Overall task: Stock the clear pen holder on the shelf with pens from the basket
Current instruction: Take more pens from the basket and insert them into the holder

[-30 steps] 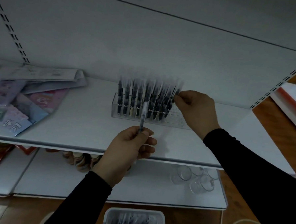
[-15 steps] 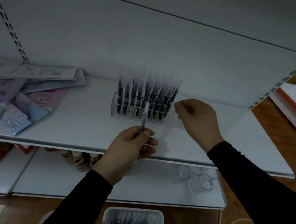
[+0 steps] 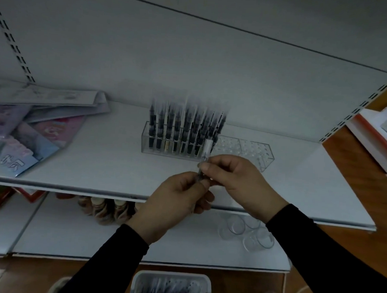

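Booklets (image 3: 43, 125) piled left on shelf; clear cups (image 3: 246, 232) on lower shelf, right.

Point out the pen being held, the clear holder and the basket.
pen (image 3: 207, 148): head view, its pale upper barrel.
clear pen holder (image 3: 255, 149): head view, its empty right section.
basket (image 3: 170, 277): head view, its far rim.

free: right end of clear pen holder (image 3: 244, 146), bare holes | blocked: left end packed with upright pens (image 3: 184, 128) | shelf (image 3: 108, 162) left: stationery packs (image 3: 32, 124)
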Demonstrator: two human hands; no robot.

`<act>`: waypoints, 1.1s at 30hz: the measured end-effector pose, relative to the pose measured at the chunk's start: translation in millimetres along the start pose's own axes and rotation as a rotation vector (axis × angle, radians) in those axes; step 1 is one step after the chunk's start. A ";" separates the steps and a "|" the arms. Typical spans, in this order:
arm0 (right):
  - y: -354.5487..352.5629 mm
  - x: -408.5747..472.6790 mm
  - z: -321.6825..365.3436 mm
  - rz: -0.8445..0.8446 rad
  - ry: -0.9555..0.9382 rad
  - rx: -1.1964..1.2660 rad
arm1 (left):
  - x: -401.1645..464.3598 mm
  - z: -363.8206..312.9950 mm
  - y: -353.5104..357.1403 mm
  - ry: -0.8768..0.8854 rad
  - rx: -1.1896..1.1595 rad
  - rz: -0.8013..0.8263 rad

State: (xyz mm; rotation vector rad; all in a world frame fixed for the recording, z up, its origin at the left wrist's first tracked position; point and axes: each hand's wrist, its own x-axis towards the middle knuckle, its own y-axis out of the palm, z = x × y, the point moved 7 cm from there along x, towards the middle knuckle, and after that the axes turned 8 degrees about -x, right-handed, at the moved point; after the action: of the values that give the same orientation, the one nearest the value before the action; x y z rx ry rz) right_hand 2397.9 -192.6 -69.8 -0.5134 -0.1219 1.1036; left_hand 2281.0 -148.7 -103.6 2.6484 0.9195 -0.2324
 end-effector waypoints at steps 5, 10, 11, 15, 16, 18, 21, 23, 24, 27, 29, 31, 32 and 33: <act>-39.8 7.9 5.0 -0.242 -0.018 0.043 | 1.2 -16.6 -34.4 0.307 0.696 -0.260; -84.1 15.5 18.0 -0.471 -0.104 0.056 | -1.6 -24.0 -69.2 0.511 1.136 -0.469; -88.5 17.6 20.5 -0.499 -0.120 0.070 | 0.0 -21.0 -76.0 0.510 1.193 -0.498; -94.5 27.0 29.7 -0.546 -0.169 0.068 | 8.1 -3.0 -94.4 0.354 1.341 -0.518; -94.2 29.2 31.3 -0.553 -0.181 0.062 | 9.3 0.8 -96.5 0.315 1.361 -0.511; -92.1 33.0 33.1 -0.555 -0.196 0.047 | 10.4 5.4 -97.7 0.271 1.381 -0.508; -86.4 37.5 31.6 -0.542 -0.201 0.008 | 10.9 7.0 -97.4 0.253 1.386 -0.520; -84.8 40.0 27.6 -0.544 -0.191 -0.013 | 11.0 7.5 -97.1 0.245 1.389 -0.521; -84.5 40.6 25.6 -0.546 -0.186 -0.017 | 11.1 7.9 -97.0 0.240 1.391 -0.523; -80.9 41.8 22.5 -0.536 -0.192 -0.036 | 11.4 8.4 -97.4 0.241 1.392 -0.537; -76.3 42.3 21.0 -0.526 -0.202 -0.069 | 11.4 9.0 -97.9 0.244 1.395 -0.546; -72.3 42.4 19.0 -0.524 -0.201 -0.120 | 11.5 8.9 -97.8 0.252 1.394 -0.552; -70.2 42.2 18.4 -0.527 -0.200 -0.152 | 11.5 8.7 -97.7 0.255 1.392 -0.554; -68.1 41.7 17.6 -0.532 -0.198 -0.183 | 11.3 8.7 -97.7 0.254 1.389 -0.554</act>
State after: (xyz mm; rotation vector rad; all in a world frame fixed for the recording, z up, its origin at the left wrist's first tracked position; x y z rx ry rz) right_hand 2466.8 -173.8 -30.0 -0.4958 -0.5075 0.6209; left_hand 2228.2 -73.3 -139.1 3.5156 2.1666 -0.9787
